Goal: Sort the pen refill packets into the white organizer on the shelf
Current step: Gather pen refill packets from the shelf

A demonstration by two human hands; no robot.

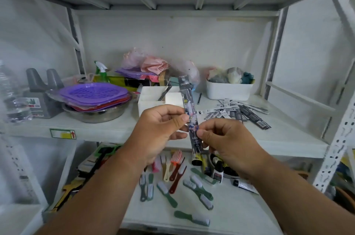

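Head view, looking forward and down at a white metal shelf (pixel 107 129): both hands are raised close together in front of the middle level, and between them stands one long, narrow pen refill packet (pixel 189 113), nearly upright with its top leaning slightly left. The left hand (pixel 163 129) pinches the packet's left edge near its middle between thumb and curled fingers; the right hand (pixel 222 138) pinches it a little lower on the right side, thumb tip pressed to the wrapper. Just behind the packet's upper half sits the white organizer (pixel 153 100), an open-topped box with compartments, resting on the middle shelf; something thin and dark leans in one of its compartments, too blurred to identify. To the right of the organizer, a loose pile of refill packets (pixel 238 112) lies flat and fanned out on the shelf surface. Behind that pile stands a white bin (pixel 228 90) stuffed with soft items. On the left side of the shelf, a stack of purple plastic trays (pixel 92 94) rests in a metal bowl (pixel 96 114), with a green spray bottle (pixel 102 73) behind and a clear water bottle (pixel 11 96) at the far left edge. On the lower level, beneath the hands, many small brushes (pixel 197 186) lie scattered, beside a few tubes.
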